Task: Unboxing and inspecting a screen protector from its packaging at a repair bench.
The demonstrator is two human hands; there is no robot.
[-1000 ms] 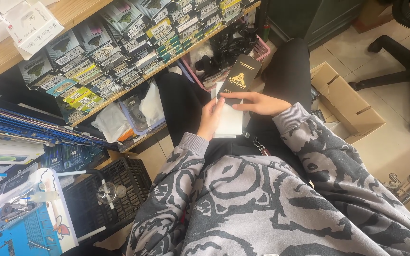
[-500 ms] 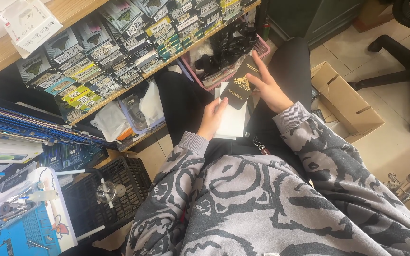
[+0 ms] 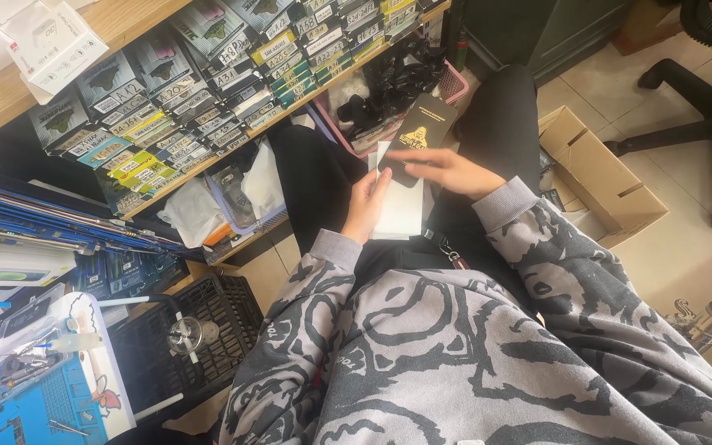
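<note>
I sit with black trousers and a grey patterned sweatshirt. My left hand (image 3: 370, 204) holds the edge of a flat white sleeve (image 3: 400, 210) lying over my lap. My right hand (image 3: 447, 170) grips a slim black box with a gold emblem (image 3: 419, 133), its lower end resting over the white sleeve's top. Both hands are close together above my thighs.
A wooden shelf (image 3: 10, 91) carries rows of packaged boxes (image 3: 199, 99). A pink basket of black parts (image 3: 397, 82) sits ahead. An open cardboard box (image 3: 599, 177) and an office chair base (image 3: 702, 107) are at the right, a black crate (image 3: 191, 346) and blue tool mat (image 3: 18, 404) at the left.
My right hand lifted the black box away toward the basket, then brought it back down over the white sleeve. My left hand stayed on the sleeve.
</note>
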